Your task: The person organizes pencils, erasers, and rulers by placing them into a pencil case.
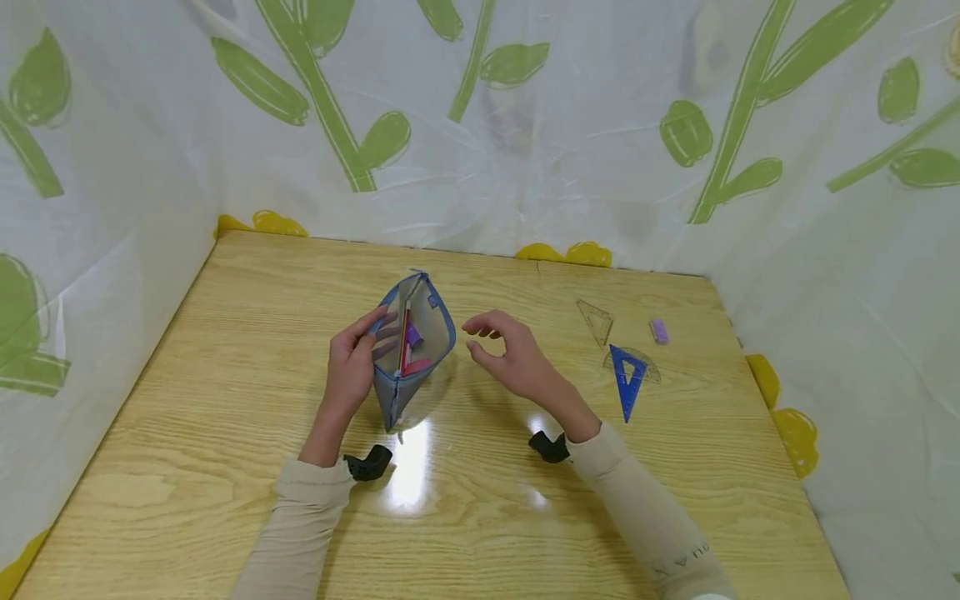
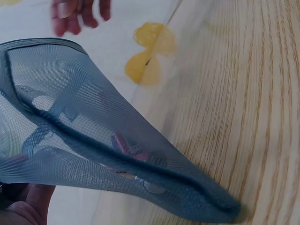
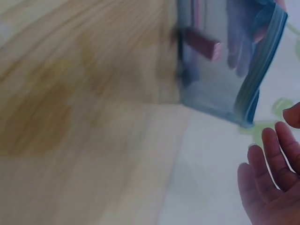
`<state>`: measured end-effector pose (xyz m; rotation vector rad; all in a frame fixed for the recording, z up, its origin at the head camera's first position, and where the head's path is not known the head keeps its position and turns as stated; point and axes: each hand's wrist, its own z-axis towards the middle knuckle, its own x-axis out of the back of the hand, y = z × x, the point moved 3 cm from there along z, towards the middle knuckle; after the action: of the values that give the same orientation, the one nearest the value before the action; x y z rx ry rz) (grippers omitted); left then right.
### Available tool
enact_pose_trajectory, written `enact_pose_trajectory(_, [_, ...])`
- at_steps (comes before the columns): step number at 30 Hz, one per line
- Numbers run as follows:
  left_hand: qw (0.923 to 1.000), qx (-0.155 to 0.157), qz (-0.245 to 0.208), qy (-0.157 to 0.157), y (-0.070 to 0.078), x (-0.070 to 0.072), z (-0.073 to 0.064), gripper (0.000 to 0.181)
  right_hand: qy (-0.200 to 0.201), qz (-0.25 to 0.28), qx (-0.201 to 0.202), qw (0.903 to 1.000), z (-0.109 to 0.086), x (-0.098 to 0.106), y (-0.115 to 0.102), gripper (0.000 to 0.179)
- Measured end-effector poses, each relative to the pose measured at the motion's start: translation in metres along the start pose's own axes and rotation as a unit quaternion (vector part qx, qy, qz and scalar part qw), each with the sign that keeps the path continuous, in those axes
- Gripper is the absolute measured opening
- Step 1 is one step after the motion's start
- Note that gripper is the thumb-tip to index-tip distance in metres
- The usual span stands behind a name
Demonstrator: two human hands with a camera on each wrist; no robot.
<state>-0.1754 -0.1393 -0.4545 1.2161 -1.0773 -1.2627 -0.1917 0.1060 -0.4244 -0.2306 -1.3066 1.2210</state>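
Note:
A blue mesh zip pouch (image 1: 438, 333) stands tilted with its mouth spread wide in the head view. My left hand (image 1: 352, 358) grips its left side, the thumb near the rim and the fingers showing through the mesh. Inside lie a pencil (image 1: 405, 340), a purple item (image 1: 414, 335) and a pink item (image 1: 417, 366). My right hand (image 1: 517, 354) hovers just right of the pouch, its fingers loosely bent and nothing in them. In the right wrist view the right hand (image 3: 276, 178) is apart from the pouch (image 3: 220, 93).
Right of the hands lie a blue set square (image 1: 627, 379), a clear set square (image 1: 596, 321), a clear protractor (image 1: 651, 371) partly under the blue one, and a purple eraser (image 1: 659, 331). White sheeting with green leaves (image 1: 525, 167) borders the wooden table (image 1: 225, 375).

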Motion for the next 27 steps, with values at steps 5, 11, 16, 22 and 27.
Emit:
enact_pose_trajectory(5, [1.0000,0.002,0.003,0.004,-0.001,-0.001,-0.001,0.049,-0.011,0.001,-0.040,0.9992,-0.016,0.005,0.018,0.024])
enact_pose_trajectory(11, [0.9999,0.010,0.001,0.004,-0.001,-0.003,0.000,0.048,-0.023,-0.013,-0.087,0.9958,-0.033,0.017,0.033,0.029])
enact_pose_trajectory(16, [0.9999,0.012,0.003,0.005,-0.002,-0.004,0.000,0.049,-0.024,-0.029,-0.116,0.9926,-0.043,0.027,0.048,0.030])
enact_pose_trajectory(22, [0.9998,0.010,0.009,0.016,0.000,-0.004,0.000,0.050,-0.019,-0.040,-0.140,0.9892,-0.047,0.044,0.067,0.031])
enact_pose_trajectory(27, [0.9998,0.016,0.001,0.013,0.001,-0.004,0.000,0.049,-0.012,-0.050,-0.163,0.9853,-0.050,0.062,0.080,0.033])
